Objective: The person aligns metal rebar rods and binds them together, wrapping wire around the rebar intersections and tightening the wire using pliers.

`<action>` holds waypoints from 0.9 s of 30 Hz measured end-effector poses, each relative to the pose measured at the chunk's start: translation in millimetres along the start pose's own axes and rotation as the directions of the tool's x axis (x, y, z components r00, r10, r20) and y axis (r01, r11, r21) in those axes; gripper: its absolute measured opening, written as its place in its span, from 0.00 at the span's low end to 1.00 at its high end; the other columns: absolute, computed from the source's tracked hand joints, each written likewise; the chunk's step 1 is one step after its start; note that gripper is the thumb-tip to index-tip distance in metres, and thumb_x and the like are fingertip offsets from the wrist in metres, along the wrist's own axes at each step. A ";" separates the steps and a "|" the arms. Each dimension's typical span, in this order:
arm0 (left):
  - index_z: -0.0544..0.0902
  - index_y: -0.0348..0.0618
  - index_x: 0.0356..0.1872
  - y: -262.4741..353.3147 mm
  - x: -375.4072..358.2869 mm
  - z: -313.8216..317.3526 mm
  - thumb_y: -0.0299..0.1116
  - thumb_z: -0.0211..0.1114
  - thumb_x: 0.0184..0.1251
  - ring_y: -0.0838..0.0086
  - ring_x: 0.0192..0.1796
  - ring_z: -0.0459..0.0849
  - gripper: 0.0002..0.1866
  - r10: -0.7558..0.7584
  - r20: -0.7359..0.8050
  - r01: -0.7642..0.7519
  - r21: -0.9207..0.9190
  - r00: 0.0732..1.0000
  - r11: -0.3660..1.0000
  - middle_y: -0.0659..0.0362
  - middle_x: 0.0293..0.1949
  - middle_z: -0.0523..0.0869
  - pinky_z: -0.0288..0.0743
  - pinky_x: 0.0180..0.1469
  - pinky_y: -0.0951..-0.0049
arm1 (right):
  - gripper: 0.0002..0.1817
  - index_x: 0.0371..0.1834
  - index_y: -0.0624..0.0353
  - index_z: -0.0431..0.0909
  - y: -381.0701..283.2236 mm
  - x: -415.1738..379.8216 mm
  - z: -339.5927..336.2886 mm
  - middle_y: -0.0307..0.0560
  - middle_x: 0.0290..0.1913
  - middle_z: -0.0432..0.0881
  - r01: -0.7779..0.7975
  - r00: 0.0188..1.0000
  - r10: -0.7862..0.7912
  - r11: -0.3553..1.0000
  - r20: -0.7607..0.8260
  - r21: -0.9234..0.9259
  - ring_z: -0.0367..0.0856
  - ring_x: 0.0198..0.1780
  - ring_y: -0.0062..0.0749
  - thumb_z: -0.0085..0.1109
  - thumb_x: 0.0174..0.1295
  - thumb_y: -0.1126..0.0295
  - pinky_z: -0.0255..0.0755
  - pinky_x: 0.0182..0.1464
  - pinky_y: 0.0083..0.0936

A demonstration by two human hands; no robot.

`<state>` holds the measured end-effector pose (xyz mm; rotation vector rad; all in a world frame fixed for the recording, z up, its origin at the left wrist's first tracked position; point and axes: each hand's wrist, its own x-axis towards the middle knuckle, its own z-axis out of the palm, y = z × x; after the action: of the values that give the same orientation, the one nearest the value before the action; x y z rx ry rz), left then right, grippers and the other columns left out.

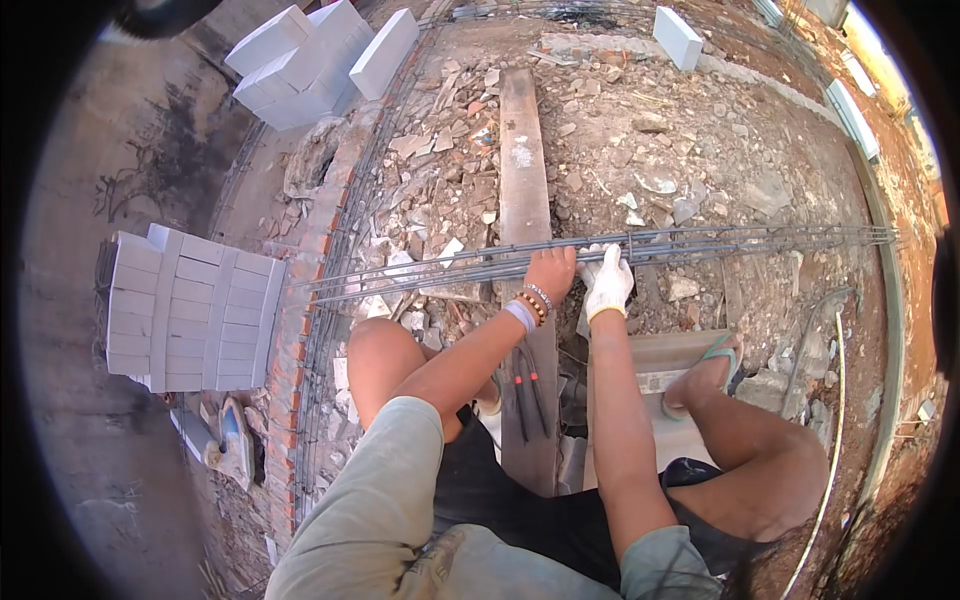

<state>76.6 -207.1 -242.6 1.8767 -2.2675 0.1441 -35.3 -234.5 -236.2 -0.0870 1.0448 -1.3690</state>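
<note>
A bundle of long thin steel rods point(430, 277) runs across the view above the rubble. My left hand point(552, 272), bare and with bracelets at the wrist, is closed round the rods near the middle. Just to its right, my right hand point(607, 280) in a white glove grips the same bundle, its thumb lying on top. The fingertips of both hands are partly hidden. Below the hands, a pair of pliers or cutters point(533, 410) with dark handles and red marks lies on a wooden plank point(524, 190).
Broken brick and stone point(640, 140) cover the ground. Stacked pale blocks point(200, 310) stand at the left, more blocks point(300, 65) at the upper left. A brick edge point(300, 370) with rods beside it runs along the left. My sandalled foot point(705, 385) is at the right.
</note>
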 end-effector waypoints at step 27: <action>0.84 0.38 0.35 7.2 16.2 -23.6 0.51 0.44 0.78 0.53 0.41 0.86 0.28 -0.146 0.347 0.209 -0.152 0.927 0.966 0.45 0.35 0.87 0.78 0.45 0.54 | 0.12 0.39 0.59 0.74 -1.1 -4.9 -0.9 0.47 0.37 0.82 0.069 0.995 -0.068 0.998 0.075 -0.010 0.83 0.39 0.36 0.51 0.74 0.61 0.81 0.45 0.35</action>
<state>68.7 -216.6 -215.8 2.1214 -2.1942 -0.4317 -36.0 -230.3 -233.4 -0.1834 0.9954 -1.4103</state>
